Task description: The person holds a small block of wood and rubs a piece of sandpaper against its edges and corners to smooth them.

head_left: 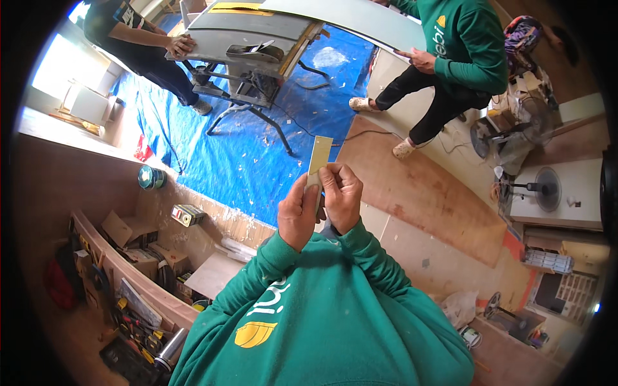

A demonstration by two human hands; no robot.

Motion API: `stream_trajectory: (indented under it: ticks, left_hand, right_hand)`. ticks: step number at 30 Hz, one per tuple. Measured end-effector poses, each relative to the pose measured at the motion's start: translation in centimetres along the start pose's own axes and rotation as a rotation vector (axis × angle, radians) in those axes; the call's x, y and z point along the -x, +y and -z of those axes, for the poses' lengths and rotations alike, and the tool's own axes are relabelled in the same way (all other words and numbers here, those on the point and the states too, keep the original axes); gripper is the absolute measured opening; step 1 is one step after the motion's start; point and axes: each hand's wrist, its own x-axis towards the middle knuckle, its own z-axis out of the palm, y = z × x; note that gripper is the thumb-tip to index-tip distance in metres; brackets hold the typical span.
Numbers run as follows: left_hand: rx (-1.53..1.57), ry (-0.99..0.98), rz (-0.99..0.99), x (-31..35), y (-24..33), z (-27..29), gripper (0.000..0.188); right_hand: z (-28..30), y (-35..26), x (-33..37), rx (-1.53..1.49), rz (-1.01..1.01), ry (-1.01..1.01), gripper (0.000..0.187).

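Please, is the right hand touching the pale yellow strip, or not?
Touching. The head view shows the thumb of the right hand laid over the lower right edge of the pale yellow strip, with no gap seen.

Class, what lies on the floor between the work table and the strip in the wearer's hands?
Mostly blue tarp, with a thin dark cable across it, in the head view.

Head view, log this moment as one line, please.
left hand: holding pale strip | right hand: holding same strip | blue tarp: on floor ahead | co-worker in green: touching long panel
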Motion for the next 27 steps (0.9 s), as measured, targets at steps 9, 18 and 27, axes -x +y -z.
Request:
stream_trajectory:
  ticks: [9, 18, 27]
  left_hand:
    - [-0.002, -0.103, 0.003, -0.3, -0.2, -0.3, 0.027]
    - [0.13, -0.356, 0.253, -1.4, 0.2, 2.8, 0.024]
    - [-0.151, -0.406, 0.163, -1.1, 1.9, 2.7, 0.018]
  right_hand:
    - [1.5, 1.3, -2.7, -0.215, -0.273, -0.136, 0.037]
    - [3.5, -3.3, -1.8, 0.555, 0.468, -0.222, 0.067]
    - [3.3, 0.3, -1.3, 0.621, 0.515, -0.27, 0.018]
